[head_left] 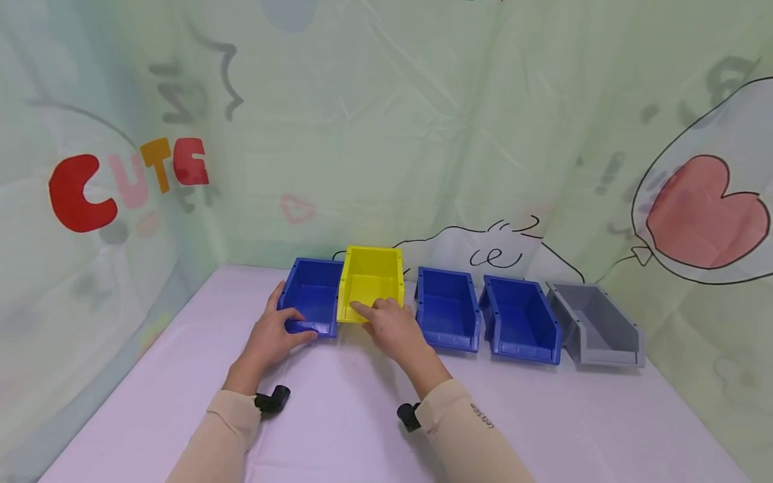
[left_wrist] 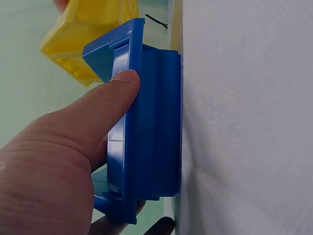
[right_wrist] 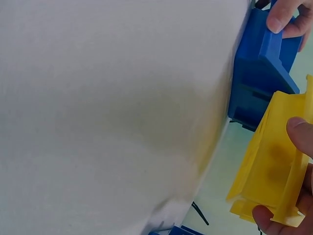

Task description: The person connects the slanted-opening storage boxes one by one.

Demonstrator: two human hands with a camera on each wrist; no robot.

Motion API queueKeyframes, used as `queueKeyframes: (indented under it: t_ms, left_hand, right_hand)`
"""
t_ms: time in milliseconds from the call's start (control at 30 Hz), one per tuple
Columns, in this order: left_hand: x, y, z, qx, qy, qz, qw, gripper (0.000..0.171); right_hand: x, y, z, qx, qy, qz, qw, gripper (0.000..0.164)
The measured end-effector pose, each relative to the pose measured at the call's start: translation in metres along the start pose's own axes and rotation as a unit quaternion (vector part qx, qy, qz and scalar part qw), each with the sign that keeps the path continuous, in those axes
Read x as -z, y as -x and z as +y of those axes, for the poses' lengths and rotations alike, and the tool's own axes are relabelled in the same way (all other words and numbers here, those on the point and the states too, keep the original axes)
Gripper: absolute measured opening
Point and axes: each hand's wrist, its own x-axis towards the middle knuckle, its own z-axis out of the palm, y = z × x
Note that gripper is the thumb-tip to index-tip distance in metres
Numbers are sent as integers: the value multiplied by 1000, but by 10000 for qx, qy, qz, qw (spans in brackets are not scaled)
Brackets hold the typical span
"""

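Observation:
The leftmost blue storage bin rests on the table, its opening facing up. My left hand grips it, thumb on the front lip and fingers along its left side, as the left wrist view also shows. A yellow storage bin is held by my right hand at its front, index finger reaching over the lip inside. In the right wrist view the yellow bin hangs above the tabletop, tilted beside the blue bin. The inside floors of both bins show bare.
To the right stand two more blue bins, one nearer and one farther right, then a grey bin at the end of the row. A white cloth covers the table. Behind hangs a printed curtain.

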Motion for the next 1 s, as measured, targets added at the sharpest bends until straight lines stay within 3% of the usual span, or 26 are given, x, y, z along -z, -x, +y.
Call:
queueKeyframes:
  t_ms: [233,800,1000]
  left_hand:
    - [2,-2,1,-32,-7,-16,10000,39]
    - [4,-5,5,-8,47,-69,10000,39]
    - [2,0,4,105,15,-116,9999,39]
  right_hand:
    - [3,-2,1,106,132,-48,9998,50]
    - [7,-1,-2,-63,-162,-214,9996,50]
    - [6,1,-5,-31,121,78,9999,59]
